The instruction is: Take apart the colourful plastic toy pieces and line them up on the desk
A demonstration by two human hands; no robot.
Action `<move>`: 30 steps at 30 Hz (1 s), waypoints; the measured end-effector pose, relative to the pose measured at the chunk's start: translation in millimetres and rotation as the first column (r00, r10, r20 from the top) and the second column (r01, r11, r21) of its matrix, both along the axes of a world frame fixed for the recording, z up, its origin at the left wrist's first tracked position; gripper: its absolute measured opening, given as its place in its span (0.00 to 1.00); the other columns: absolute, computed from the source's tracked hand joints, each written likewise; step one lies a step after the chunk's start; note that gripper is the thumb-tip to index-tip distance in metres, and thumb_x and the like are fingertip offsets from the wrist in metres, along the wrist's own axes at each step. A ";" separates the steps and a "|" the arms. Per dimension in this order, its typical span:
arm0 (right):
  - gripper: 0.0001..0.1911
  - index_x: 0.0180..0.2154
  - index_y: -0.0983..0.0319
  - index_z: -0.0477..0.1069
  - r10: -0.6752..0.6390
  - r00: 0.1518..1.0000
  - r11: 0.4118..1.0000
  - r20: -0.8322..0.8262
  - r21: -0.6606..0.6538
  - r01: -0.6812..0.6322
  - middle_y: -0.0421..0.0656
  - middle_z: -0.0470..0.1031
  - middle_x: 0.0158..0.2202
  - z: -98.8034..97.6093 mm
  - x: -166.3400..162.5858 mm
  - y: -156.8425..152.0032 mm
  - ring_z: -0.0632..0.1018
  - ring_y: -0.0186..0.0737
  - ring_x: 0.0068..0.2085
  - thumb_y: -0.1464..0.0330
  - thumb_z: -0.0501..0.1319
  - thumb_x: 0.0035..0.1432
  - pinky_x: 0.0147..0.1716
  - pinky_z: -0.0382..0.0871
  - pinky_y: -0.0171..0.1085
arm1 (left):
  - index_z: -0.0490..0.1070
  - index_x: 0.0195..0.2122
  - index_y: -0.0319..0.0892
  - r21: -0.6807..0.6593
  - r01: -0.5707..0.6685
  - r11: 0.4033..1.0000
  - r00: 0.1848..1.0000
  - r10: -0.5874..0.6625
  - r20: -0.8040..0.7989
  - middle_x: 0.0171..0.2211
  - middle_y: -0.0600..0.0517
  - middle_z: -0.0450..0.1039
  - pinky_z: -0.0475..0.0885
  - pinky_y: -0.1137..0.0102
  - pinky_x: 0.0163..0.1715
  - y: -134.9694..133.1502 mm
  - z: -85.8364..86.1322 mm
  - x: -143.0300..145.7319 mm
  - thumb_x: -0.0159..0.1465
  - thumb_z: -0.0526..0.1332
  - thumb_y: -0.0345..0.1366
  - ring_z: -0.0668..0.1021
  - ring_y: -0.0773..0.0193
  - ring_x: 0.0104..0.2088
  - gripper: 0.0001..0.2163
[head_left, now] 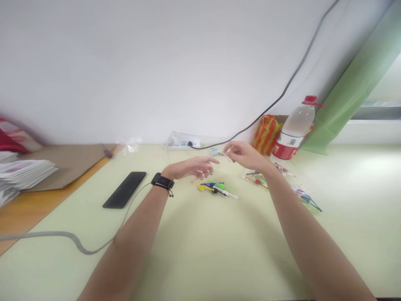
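Observation:
Above the middle of the table, my left hand has its index finger stretched out and the others loosely curled, with no clear hold on anything. A faint clear and reddish bit shows below it, too blurred to name. My right hand pinches a thin whitish strip between thumb and fingers; its kind is unclear. Just in front of both hands lies a small pile of colored plastic pieces in yellow, blue, green, black and white, with round ends and thin stems.
Bagged colored pieces lie to the right, near a large bottle and a red-yellow bag. A power strip sits by the wall. At left are a black phone, a grey cable, cardboard and stacked papers.

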State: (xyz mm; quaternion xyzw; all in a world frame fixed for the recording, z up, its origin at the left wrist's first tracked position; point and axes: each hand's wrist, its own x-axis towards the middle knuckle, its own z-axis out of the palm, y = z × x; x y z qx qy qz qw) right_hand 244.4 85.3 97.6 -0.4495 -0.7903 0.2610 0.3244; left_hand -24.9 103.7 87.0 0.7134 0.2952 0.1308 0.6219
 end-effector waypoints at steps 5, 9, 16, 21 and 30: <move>0.09 0.39 0.61 0.75 -0.061 0.983 0.987 0.173 -0.135 0.085 0.43 0.78 0.31 -10.8 8.4 8.2 0.77 0.40 0.35 0.68 0.58 0.59 0.31 0.65 0.34 | 0.69 0.62 0.48 -0.009 -0.022 1.000 1.000 0.022 -0.001 0.44 0.47 0.71 0.69 0.67 0.40 2.6 -1.7 -4.8 0.67 0.63 0.51 0.72 0.61 0.40 0.25; 0.09 0.33 0.61 0.77 0.250 0.881 0.888 0.402 -0.457 -0.044 0.44 0.81 0.34 -24.8 8.6 10.1 0.77 0.41 0.35 0.63 0.63 0.55 0.32 0.66 0.35 | 0.70 0.62 0.47 0.012 -0.047 0.999 0.999 0.047 -0.004 0.44 0.47 0.71 0.70 0.65 0.43 5.2 -3.0 -10.5 0.67 0.63 0.51 0.73 0.59 0.42 0.24; 0.12 0.31 0.62 0.79 0.445 0.812 0.768 0.377 -0.627 -0.130 0.40 0.77 0.27 -40.2 -6.2 11.9 0.76 0.40 0.33 0.60 0.69 0.46 0.33 0.65 0.35 | 0.70 0.63 0.48 0.018 -0.057 0.998 0.998 0.058 -0.017 0.44 0.46 0.72 0.70 0.64 0.44 7.1 -3.7 -13.7 0.67 0.63 0.52 0.74 0.58 0.44 0.26; 0.09 0.31 0.62 0.79 0.397 0.812 0.809 0.428 -0.582 -0.089 0.43 0.79 0.30 -32.4 3.3 13.9 0.78 0.43 0.35 0.65 0.65 0.47 0.32 0.66 0.35 | 0.69 0.63 0.50 0.028 -0.061 0.998 0.998 0.062 -0.033 0.44 0.47 0.72 0.70 0.65 0.43 5.6 -2.0 -13.6 0.67 0.63 0.53 0.74 0.59 0.42 0.26; 0.10 0.31 0.60 0.80 0.092 0.864 0.958 0.494 -0.282 0.059 0.44 0.81 0.35 -7.0 39.9 8.0 0.78 0.44 0.36 0.61 0.63 0.54 0.31 0.67 0.37 | 0.70 0.63 0.49 0.068 -0.082 0.994 0.994 0.087 -0.071 0.45 0.47 0.73 0.70 0.65 0.42 4.8 -0.4 -14.5 0.65 0.63 0.56 0.74 0.59 0.42 0.28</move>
